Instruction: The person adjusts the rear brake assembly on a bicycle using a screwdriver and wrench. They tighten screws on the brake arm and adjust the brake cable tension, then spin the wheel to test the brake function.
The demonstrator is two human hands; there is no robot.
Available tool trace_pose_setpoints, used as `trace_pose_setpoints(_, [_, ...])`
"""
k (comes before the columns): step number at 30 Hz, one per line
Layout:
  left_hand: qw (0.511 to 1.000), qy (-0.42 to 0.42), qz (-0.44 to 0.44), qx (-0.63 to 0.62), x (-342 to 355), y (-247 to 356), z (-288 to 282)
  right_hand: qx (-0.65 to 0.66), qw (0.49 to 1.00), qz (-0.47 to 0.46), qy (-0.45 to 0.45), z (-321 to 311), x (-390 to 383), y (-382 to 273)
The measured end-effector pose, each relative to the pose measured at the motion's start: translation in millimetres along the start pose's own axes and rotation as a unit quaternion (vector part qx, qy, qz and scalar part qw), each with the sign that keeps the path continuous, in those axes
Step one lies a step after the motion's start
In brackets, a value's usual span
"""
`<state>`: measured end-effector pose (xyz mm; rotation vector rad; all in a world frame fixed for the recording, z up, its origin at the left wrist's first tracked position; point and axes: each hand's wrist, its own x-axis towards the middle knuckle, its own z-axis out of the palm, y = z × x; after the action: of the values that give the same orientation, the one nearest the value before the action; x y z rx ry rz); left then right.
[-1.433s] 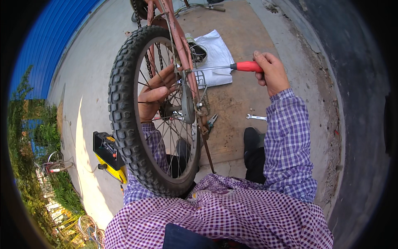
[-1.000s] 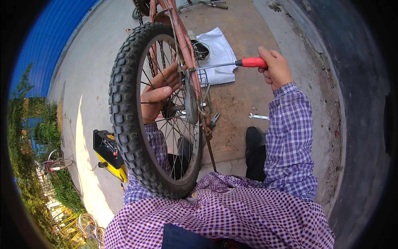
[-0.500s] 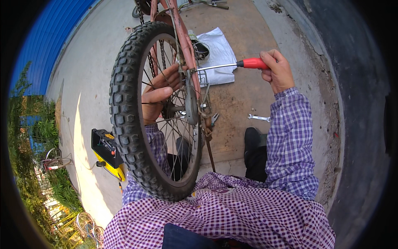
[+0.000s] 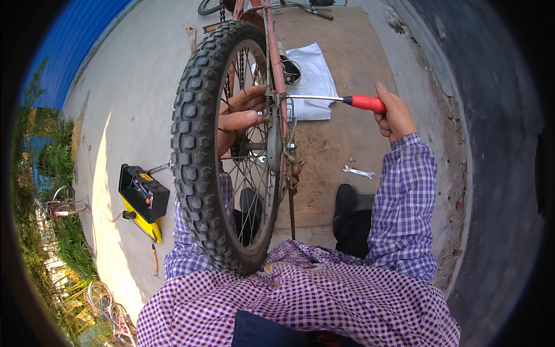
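Observation:
My right hand point(image 4: 399, 118) is closed around the red handle of a screwdriver point(image 4: 367, 103). Its shaft runs level to the left, the tip meeting the pink bicycle frame tube point(image 4: 277, 68) beside the wheel. Behind the spokes of the knobby-tyred bicycle wheel point(image 4: 191, 124), my left hand point(image 4: 237, 118) reaches up to a small coil spring point(image 4: 267, 104) on the inner side of that tube. Thumb and fingers close in there; what they pinch is partly hidden. A grey metal lever or bracket point(image 4: 274, 151) hangs below, near the hub.
A white sack point(image 4: 315, 72) with a can of parts lies on a brown board point(image 4: 352, 46). An open-end wrench point(image 4: 358, 172) rests near my shoe. A black and yellow toolbox point(image 4: 144, 194) stands open to the left. Another bicycle's parts lie at the far edge.
The wheel and frame have shifted slightly right in view. The screwdriver stays against the frame, my right hand now a little lower and its handle tilted slightly down. My left hand stays by the spring.

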<state>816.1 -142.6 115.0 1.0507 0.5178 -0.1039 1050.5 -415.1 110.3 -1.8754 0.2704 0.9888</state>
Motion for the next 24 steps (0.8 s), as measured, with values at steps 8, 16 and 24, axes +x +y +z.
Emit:
trace_pose_setpoints(8, [0.999,-0.032,0.006,-0.001,-7.6,-1.4,-19.8,0.1,0.995,0.026,-0.007,21.0,-0.6,4.8])
trace_pose_setpoints(16, [1.0,-0.009,0.011,0.02,-14.4,-11.9,-32.3,0.111,0.991,-0.048,-0.062,24.3,0.4,22.5])
trace_pose_setpoints(24, [1.0,-0.004,0.011,0.004,-18.0,-11.4,-34.8,0.125,0.979,-0.129,-0.096,22.7,1.0,22.8])
